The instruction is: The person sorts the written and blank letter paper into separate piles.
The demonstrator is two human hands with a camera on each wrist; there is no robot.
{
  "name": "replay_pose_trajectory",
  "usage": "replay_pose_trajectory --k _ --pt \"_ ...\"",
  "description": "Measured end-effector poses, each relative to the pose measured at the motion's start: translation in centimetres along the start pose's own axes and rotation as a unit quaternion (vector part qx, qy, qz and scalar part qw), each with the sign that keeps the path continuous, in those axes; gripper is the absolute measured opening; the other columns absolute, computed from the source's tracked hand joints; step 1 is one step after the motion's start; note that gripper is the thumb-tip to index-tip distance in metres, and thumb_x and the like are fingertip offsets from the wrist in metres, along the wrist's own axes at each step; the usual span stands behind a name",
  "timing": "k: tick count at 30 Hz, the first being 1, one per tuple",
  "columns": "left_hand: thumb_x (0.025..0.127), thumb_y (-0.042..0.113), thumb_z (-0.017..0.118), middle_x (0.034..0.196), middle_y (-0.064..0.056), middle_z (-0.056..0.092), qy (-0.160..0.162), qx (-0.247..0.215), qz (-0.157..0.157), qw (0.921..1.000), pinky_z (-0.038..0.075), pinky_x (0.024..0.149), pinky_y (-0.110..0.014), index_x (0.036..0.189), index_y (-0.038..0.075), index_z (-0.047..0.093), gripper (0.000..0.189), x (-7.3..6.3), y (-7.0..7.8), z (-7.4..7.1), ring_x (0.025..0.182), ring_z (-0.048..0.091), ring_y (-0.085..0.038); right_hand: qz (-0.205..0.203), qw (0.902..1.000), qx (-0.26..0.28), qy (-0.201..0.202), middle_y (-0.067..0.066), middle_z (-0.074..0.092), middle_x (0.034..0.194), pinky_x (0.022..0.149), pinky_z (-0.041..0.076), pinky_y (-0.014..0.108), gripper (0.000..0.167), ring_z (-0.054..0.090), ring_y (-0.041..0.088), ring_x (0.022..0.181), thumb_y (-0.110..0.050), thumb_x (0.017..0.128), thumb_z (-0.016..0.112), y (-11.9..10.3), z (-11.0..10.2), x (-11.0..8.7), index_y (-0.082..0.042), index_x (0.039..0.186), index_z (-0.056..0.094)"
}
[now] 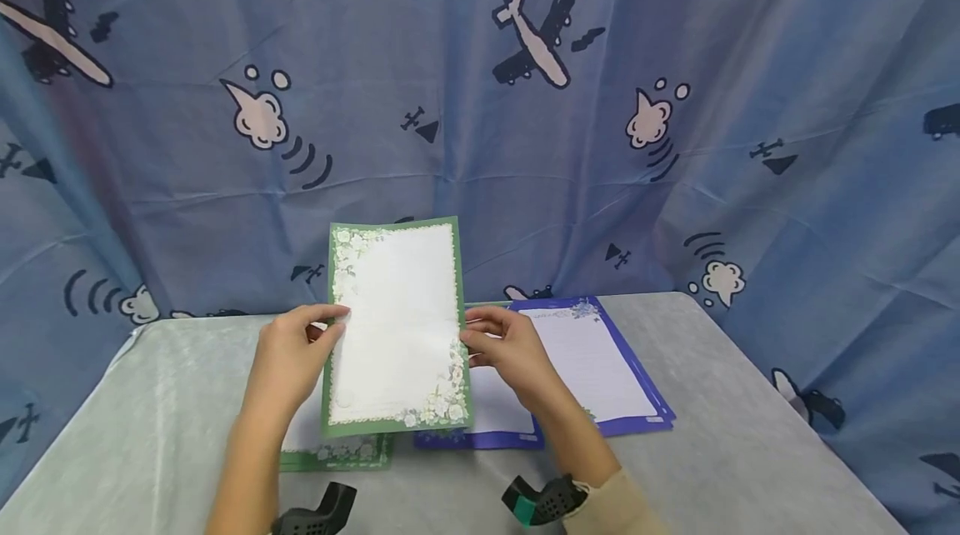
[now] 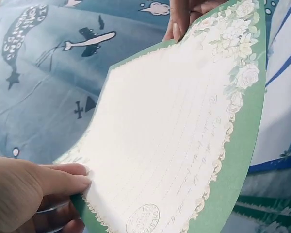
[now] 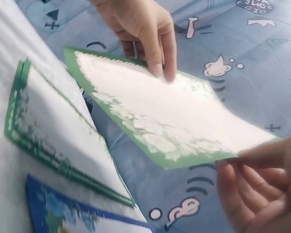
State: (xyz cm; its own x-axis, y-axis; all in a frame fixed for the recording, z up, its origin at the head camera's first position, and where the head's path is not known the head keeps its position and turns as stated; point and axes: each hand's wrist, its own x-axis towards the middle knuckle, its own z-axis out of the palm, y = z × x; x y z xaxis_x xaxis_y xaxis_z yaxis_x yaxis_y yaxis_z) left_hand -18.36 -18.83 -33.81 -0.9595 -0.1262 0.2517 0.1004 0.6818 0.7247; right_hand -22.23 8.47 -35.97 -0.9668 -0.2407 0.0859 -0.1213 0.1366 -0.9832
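Pinching with left hand (image 1: 288, 356) and right hand (image 1: 516, 349) the sides of a white sheet (image 1: 397, 322), green-bordered, faintly lined, flowered at opposite corners, above the table (image 1: 187, 418) between its side edges.

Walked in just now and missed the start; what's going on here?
A person's left hand and right hand hold a green-bordered sheet by its opposite side edges, raised above the table. More green-framed paper lies on the table, with purple-bordered sheets to its right.
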Motion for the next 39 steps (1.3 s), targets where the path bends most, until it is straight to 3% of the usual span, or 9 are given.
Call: replay_pose_trajectory --k 8,15,24,39 --pt "0.1 0.015 0.062 0.107 -0.016 0.071 0.02 0.0 -0.022 0.9996 0.04 0.055 -0.029 0.128 0.012 0.07 0.029 -0.4 -1.6 -1.4 0.075 0.056 -0.02 -0.01 0.9998 0.016 -0.003 0.02 0.069 0.109 0.075 0.061 0.033 0.032 0.067 0.012 0.08 -0.005 0.094 0.066 -0.6 2.6 0.9 0.002 0.125 0.064" --pt "0.1 0.017 0.062 0.098 -0.014 0.072 0.043 0.012 -0.042 0.9982 0.039 0.053 -0.029 0.128 0.014 0.071 0.029 -0.5 -1.8 -2.2 0.071 0.054 -0.019 -0.013 0.9999 -0.006 -0.006 0.022 0.071 0.111 0.07 0.059 0.032 0.03 0.069 0.014 0.082 -0.009 0.096 0.065 -1.0 3.7 0.7 0.0 0.125 0.065" --pt "0.1 0.017 0.061 0.101 -0.015 0.071 0.047 0.019 -0.034 0.9982 0.039 0.051 -0.029 0.127 0.013 0.07 0.029 -0.3 -1.9 -2.2 0.068 0.052 -0.019 -0.013 0.9999 -0.007 0.004 0.021 0.073 0.107 0.069 0.059 0.035 0.028 0.07 0.015 0.079 -0.008 0.095 0.067 -0.2 4.3 0.7 0.001 0.121 0.066" --pt "0.101 0.017 0.061 0.118 -0.018 0.069 0.026 0.039 -0.048 0.9978 0.04 0.056 -0.029 0.129 0.011 0.069 0.03 0.0 -2.4 -2.3 0.08 0.058 -0.022 -0.016 0.9998 -0.013 0.007 0.02 0.073 0.107 0.069 0.059 0.033 0.028 0.068 0.014 0.078 -0.01 0.096 0.066 0.7 5.1 1.0 0.0 0.121 0.066"
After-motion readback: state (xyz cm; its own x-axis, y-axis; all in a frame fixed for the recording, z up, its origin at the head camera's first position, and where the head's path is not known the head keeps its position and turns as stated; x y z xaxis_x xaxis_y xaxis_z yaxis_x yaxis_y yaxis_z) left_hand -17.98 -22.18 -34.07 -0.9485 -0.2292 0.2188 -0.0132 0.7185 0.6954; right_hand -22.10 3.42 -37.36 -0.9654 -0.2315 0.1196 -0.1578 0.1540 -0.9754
